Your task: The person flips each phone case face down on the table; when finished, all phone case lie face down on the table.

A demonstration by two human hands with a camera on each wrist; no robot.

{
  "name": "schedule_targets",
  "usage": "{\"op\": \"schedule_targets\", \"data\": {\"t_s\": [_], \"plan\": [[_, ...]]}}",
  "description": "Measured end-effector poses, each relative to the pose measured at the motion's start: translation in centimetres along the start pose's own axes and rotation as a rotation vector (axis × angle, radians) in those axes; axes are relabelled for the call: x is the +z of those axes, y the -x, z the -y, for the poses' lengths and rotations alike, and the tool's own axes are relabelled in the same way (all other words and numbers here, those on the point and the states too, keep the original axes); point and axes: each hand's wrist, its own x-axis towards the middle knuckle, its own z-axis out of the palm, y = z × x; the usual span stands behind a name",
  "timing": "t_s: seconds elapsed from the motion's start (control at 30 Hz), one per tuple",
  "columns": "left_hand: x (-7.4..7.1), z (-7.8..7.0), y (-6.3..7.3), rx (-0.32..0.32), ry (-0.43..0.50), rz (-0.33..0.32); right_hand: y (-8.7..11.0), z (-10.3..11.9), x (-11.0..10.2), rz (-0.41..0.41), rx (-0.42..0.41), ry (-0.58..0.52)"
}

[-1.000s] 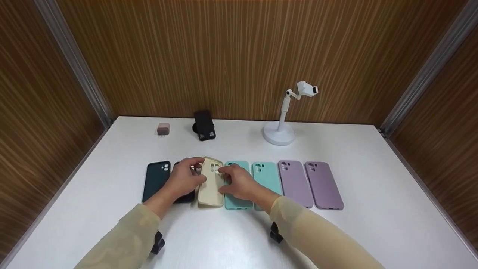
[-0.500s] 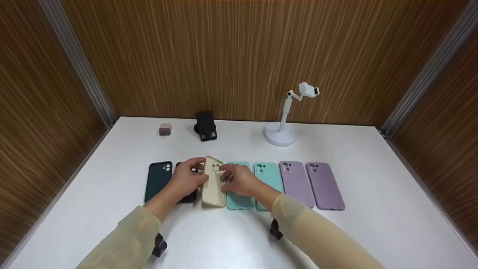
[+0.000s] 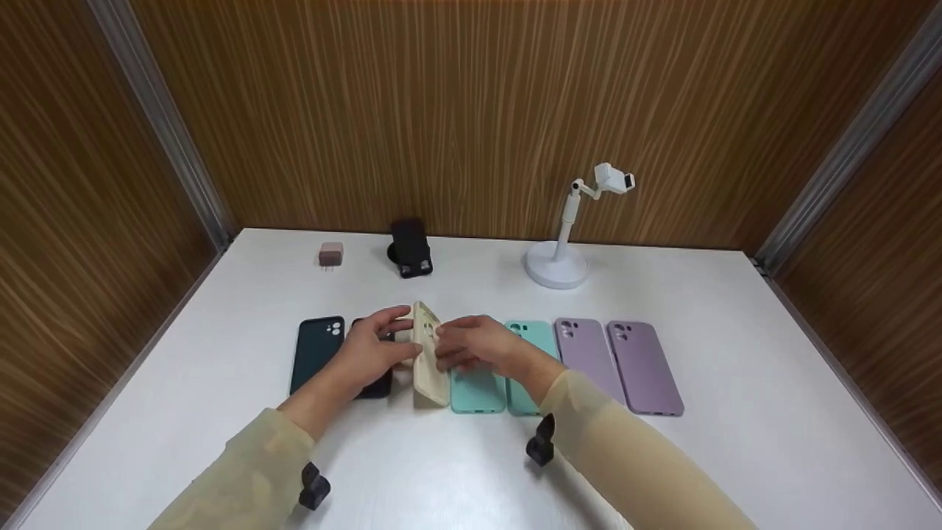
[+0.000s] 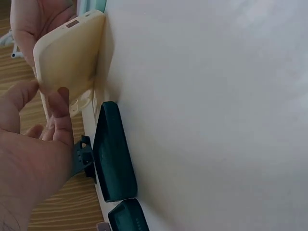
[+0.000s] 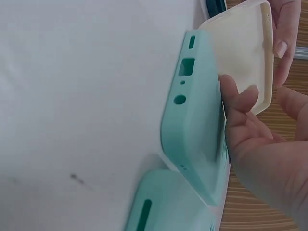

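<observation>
A cream phone case (image 3: 429, 372) stands tilted up on its long edge, its hollow inner side toward the right. My left hand (image 3: 368, 352) pinches its raised edge, thumb in front and fingers on the back (image 4: 72, 57). My right hand (image 3: 482, 344) is at the inner side with loosely bent fingers, its thumb apart from them (image 5: 255, 127). A mint case (image 3: 478, 394) lies under the right hand, with a second mint case (image 3: 524, 397) beside it. Dark green (image 3: 316, 353) and darker (image 3: 379, 386) cases lie left, the latter partly hidden by my left hand.
Two purple cases (image 3: 589, 357) finish the row on the right. Farther back on the white table (image 3: 471, 471) are a pinkish plug adapter (image 3: 331, 254), a black phone-like object (image 3: 412, 246) and a white stand (image 3: 556, 269). Wood-grain panels (image 3: 471, 118) border the table.
The cream case has gone from lying nearly flat to steeply tilted, its left edge lifted and swung right by my left hand. My right hand has shifted slightly right, fingers straighter.
</observation>
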Motion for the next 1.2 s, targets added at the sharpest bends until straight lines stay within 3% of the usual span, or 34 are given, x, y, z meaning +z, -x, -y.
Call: {"op": "schedule_targets", "data": {"t_s": [0.17,0.57,0.87,1.07,1.2], "plan": [[0.4,0.0,0.1,0.019,0.054,0.061,0.4,-0.2,-0.2,0.068,0.012,-0.134],[1.4,0.4,0.5,0.017,-0.020,0.139,0.6,-0.9,0.0,0.068,0.008,-0.250],[1.9,0.7,0.6,0.031,-0.050,0.144,0.7,-1.1,0.0,0.087,-0.019,-0.254],[2.1,0.7,0.7,0.004,-0.074,0.140,1.1,-1.1,-0.1,0.067,-0.027,-0.242],[2.2,0.9,0.7,0.027,-0.116,0.130,1.3,-1.1,-0.2,0.048,-0.035,-0.216]]}}
